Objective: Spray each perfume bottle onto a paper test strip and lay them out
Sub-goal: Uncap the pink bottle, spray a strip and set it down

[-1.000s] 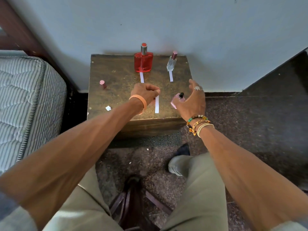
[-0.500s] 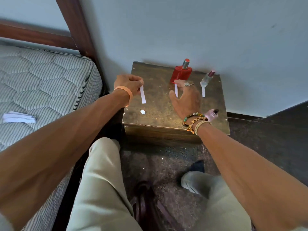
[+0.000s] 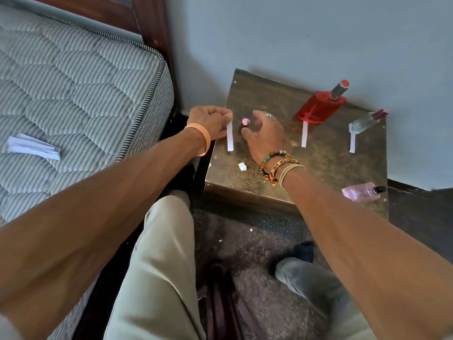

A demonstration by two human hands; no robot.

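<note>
Left hand (image 3: 210,123) pinches test strip (image 3: 230,138) by its top end, above the table (image 3: 331,168) near its left edge. Right hand (image 3: 266,137) is half-curled, pink cap (image 3: 245,122) between thumb and forefinger; cannot tell if gripped. Pink bottle (image 3: 359,191) lies on its side at the front right corner.

Both my arms reach forward with bare forearms, and the hands come close together. My left hand (image 3: 210,123) is turned knuckles up with the fingers curled, and it pinches a paper strip (image 3: 230,138) at its top end. My right hand (image 3: 266,137) is just beside it, palm down. Its fingers are loosely bent and spread, and they grip nothing.
</note>
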